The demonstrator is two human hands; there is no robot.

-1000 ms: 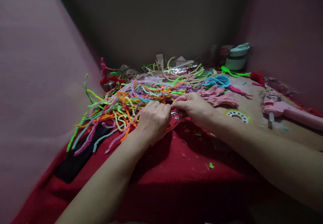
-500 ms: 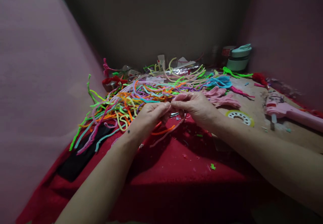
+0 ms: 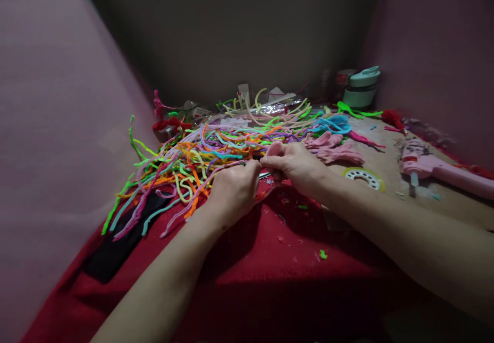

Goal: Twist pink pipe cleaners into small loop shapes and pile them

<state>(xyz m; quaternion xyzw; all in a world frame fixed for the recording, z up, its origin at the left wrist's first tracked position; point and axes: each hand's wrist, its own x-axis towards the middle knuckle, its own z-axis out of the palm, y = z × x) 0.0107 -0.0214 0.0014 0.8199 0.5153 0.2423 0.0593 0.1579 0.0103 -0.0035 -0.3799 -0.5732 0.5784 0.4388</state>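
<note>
My left hand (image 3: pixel 233 191) and my right hand (image 3: pixel 295 165) meet fingertip to fingertip over a red cloth (image 3: pixel 270 260). Both are closed in a pinch on a pink pipe cleaner (image 3: pixel 275 150), bent into a loop above my right thumb. Its tail hangs down under my left hand. Just behind my hands lies a big tangle of coloured pipe cleaners (image 3: pixel 200 152) in green, orange, purple, blue and yellow.
Pink pipe-cleaner shapes (image 3: pixel 335 147) and a blue one (image 3: pixel 334 123) lie right of the pile. A pink glue gun (image 3: pixel 428 167) rests at the right, a white ringed disc (image 3: pixel 363 177) near my right wrist. A mint-lidded jar (image 3: pixel 360 88) stands at the back. Walls close in left and right.
My left hand turned palm up and lifted half a second ago, then rolled back knuckles up and dropped. Both hands kept their pinch on the pink pipe cleaner.
</note>
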